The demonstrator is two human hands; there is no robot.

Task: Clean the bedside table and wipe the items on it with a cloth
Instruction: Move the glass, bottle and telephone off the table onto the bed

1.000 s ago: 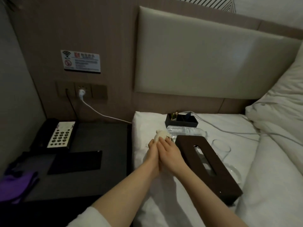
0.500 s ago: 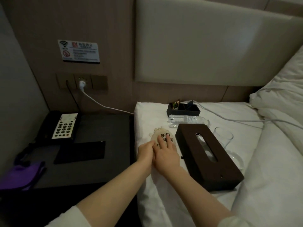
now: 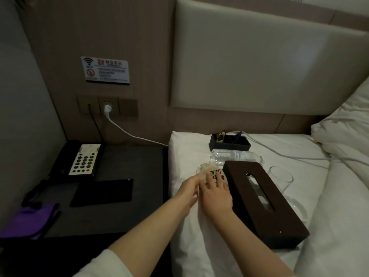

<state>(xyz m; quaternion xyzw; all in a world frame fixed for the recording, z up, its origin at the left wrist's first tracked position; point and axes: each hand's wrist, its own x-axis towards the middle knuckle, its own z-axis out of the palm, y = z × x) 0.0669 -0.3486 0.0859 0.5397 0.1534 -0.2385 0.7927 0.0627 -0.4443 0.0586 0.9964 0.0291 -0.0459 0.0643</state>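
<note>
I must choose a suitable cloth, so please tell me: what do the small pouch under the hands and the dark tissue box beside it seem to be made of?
Pouch: apparently coarse cream fabric, matte, gathered at its neck. Tissue box: dark brown, matte; perhaps leatherette or wood, unclear.

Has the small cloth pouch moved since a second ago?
Yes. The pouch came down from near the water bottle to beside the tissue box, under both hands.

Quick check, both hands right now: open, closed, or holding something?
Left hand: open, fingers resting against the left side of the small cloth pouch on the bed.
Right hand: open, straight fingers pressing flat on the pouch.
</note>
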